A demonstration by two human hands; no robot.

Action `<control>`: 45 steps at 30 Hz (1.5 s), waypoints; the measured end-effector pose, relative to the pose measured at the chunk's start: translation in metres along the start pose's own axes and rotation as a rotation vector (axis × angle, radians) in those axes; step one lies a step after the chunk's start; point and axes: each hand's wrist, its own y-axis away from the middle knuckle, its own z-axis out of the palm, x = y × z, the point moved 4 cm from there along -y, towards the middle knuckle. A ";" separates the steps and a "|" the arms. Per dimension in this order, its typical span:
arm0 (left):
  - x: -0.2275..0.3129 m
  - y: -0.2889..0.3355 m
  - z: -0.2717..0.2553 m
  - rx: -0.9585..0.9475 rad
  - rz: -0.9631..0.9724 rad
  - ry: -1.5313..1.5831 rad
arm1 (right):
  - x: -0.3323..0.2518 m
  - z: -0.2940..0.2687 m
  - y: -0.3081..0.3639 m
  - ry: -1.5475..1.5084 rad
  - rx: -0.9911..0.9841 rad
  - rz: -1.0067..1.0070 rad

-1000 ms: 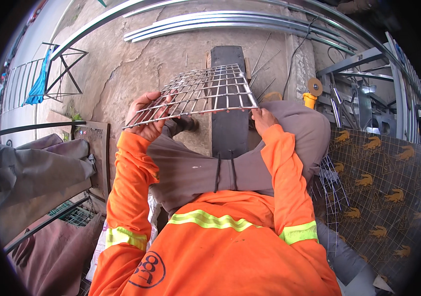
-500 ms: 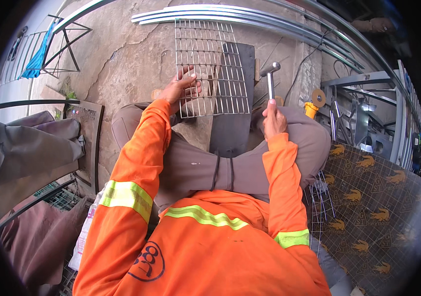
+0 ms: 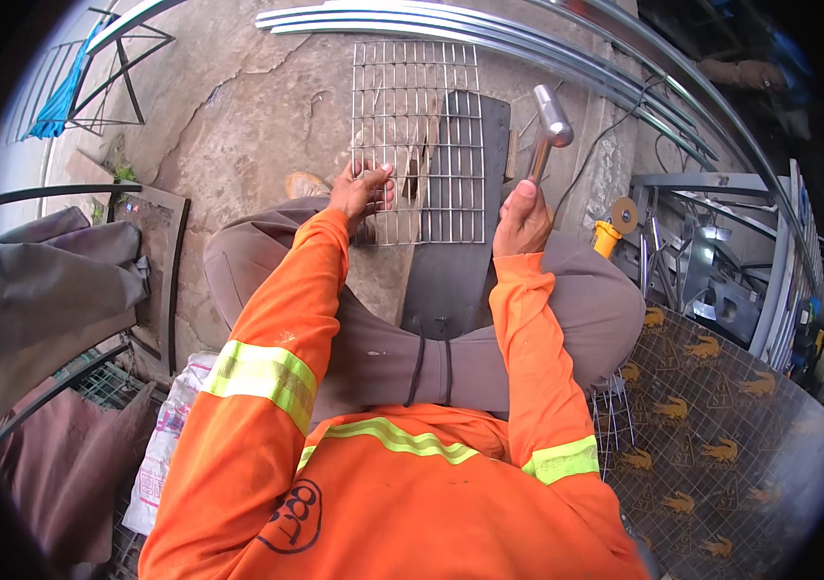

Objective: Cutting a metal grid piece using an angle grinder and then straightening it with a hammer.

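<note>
A wire mesh panel (image 3: pixel 446 155) of rectangular cells lies in front of my crossed legs, its right part over a dark flat metal plate (image 3: pixel 489 126). My left hand (image 3: pixel 363 191) grips the mesh at its left edge, near the lower corner. In my right hand (image 3: pixel 525 220) is a hammer (image 3: pixel 554 124) with a shiny metal head and handle, raised to the right of the mesh. The hammer head is apart from both mesh and plate.
Long metal tubes (image 3: pixel 383 19) lie across the far floor. To the right are a yellow angle grinder (image 3: pixel 608 237), a metal frame (image 3: pixel 702 184) and a brown patterned board (image 3: pixel 682 435). A grey cloth (image 3: pixel 54 280) hangs over a frame at left, near a white sack (image 3: pixel 168 435).
My right hand has lifted the hammer, and its head has turned and come closer. The mesh has straightened slightly, with my left hand still on its left edge.
</note>
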 end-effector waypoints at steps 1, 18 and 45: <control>0.001 0.000 0.000 0.002 0.003 0.001 | 0.008 0.007 0.003 0.190 -0.059 0.095; -0.001 -0.009 -0.004 -0.037 -0.020 0.016 | 0.027 -0.021 -0.002 0.350 -0.159 0.679; -0.002 -0.016 -0.008 -0.031 0.026 0.032 | -0.003 -0.053 0.064 0.272 -0.064 0.521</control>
